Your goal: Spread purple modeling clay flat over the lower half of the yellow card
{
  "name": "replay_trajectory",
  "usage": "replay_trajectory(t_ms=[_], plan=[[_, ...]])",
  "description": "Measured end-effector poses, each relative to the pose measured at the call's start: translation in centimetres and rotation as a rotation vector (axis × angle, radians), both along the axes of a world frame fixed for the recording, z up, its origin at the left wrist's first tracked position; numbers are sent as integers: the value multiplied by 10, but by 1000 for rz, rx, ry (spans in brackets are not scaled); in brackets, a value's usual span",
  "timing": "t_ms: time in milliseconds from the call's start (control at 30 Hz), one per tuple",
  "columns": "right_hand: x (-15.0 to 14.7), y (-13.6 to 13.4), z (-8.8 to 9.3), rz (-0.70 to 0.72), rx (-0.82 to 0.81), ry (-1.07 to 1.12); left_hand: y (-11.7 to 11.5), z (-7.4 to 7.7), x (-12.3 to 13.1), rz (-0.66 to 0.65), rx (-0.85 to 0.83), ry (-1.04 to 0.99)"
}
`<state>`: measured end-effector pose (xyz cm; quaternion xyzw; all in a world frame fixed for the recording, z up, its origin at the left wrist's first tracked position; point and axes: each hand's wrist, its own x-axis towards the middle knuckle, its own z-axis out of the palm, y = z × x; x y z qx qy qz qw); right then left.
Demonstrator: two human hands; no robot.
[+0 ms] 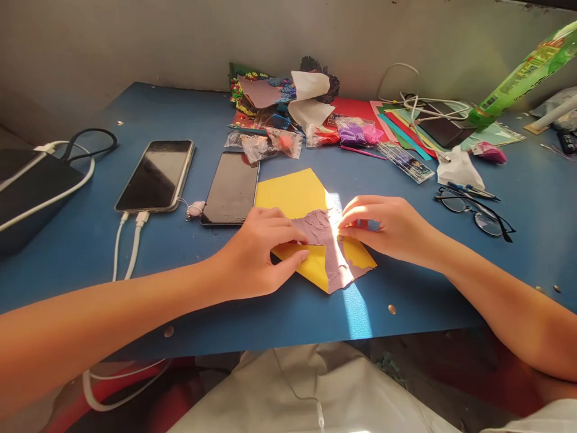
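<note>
A yellow paper sheet (293,189) lies on the blue table, partly covered by a thin, wrinkled layer of greyish-purple modelling clay (315,227). The clay runs across the middle and down to the lower right edge. My left hand (264,252) lies over the sheet's left side, with fingers stretched onto the clay and the thumb apart on bare yellow paper. At the clay's right end, my right hand (378,225) has its thumb and fingertips drawn together in a pinch. A bright strip of sunlight crosses the clay beside those fingertips.
Two phones (155,175) (232,189) lie left of the sheet, with white cables (135,240) at the nearer edge. Behind are clay packets (356,131), coloured papers (401,129) and a decorated craft piece (265,96). Eyeglasses (475,210) rest at right; a green packet (523,72) leans there.
</note>
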<state>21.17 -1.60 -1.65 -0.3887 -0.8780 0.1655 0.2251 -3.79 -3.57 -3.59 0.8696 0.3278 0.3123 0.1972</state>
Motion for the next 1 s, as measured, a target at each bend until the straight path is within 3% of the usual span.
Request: replay_trajectory(t_ms=[167, 333, 600, 1000], plan=[[-1, -4, 1, 85, 47, -54, 1, 2, -1, 59, -64, 88], [-13, -16, 0, 75, 324, 5, 0, 0, -3, 15, -47, 5], [-37, -28, -18, 107, 262, 160, 0, 7, -1, -17, -119, 1], [-40, -25, -18, 138, 382, 200, 6, 4, 1, -153, -101, -35]])
